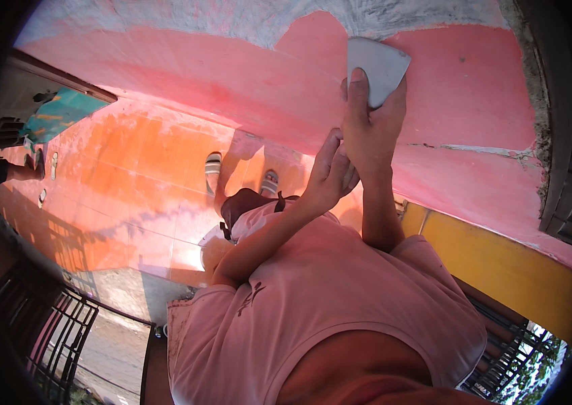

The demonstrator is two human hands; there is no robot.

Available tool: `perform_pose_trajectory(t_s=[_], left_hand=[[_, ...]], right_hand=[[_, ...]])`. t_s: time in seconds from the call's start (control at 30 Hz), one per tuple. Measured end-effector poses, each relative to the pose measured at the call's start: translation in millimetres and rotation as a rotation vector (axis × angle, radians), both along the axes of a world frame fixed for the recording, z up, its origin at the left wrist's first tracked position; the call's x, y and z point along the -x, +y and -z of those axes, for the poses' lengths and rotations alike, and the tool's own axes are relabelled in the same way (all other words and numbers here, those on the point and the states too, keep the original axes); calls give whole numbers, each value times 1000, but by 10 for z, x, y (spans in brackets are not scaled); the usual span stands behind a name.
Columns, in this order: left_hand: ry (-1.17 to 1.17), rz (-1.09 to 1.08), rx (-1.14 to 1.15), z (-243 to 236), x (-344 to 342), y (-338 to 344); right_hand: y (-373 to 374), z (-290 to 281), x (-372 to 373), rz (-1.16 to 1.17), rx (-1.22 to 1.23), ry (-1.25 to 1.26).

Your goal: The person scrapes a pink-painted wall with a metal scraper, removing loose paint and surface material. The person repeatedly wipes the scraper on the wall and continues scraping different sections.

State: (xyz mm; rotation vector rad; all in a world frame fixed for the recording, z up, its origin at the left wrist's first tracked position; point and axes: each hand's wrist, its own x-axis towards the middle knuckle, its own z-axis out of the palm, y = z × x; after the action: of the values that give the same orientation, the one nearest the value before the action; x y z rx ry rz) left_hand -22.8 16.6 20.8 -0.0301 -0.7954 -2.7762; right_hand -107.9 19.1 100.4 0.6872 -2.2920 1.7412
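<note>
My right hand (373, 138) is raised to the pink wall (465, 88), closed around a grey, flared putty scraper (386, 64). The thumb presses flat on the scraper's face, and its wide edge is turned up toward the wall. Just below and left of the right wrist is my left hand (330, 174), its fingers loosely bent and partly apart, with nothing visible in them. I cannot tell whether it touches the right wrist. Along the top of the wall runs a streaky grey-white coat (232, 20) with a wavy lower border over the pink.
Orange tiles (124, 158) cover the floor, where my sandalled feet (269, 181) stand. At the far left another person's leg (16, 172) shows. A dark metal railing (63, 337) stands lower left. The wall's right side ends at a rough edge (541, 128) beside a dark door frame.
</note>
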Motion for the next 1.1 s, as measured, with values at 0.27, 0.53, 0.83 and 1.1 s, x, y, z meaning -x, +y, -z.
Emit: perform_pose_trajectory(t_s=[0.27,0.53,0.83,1.1], left_hand=[[5,-2,46,-27,-1,-188],[-2,60,5,-130,-38,-280],[-2,31,2,-207,-25,-299],[24,32,-14,-174,-9,-211]], right_hand=[[-146,-95,-41,-8,-48,-55],[-235,-56,15,11,0,53],[-312,-196,12,0,-62,9],[-262,-239,-11,5,-93,54]])
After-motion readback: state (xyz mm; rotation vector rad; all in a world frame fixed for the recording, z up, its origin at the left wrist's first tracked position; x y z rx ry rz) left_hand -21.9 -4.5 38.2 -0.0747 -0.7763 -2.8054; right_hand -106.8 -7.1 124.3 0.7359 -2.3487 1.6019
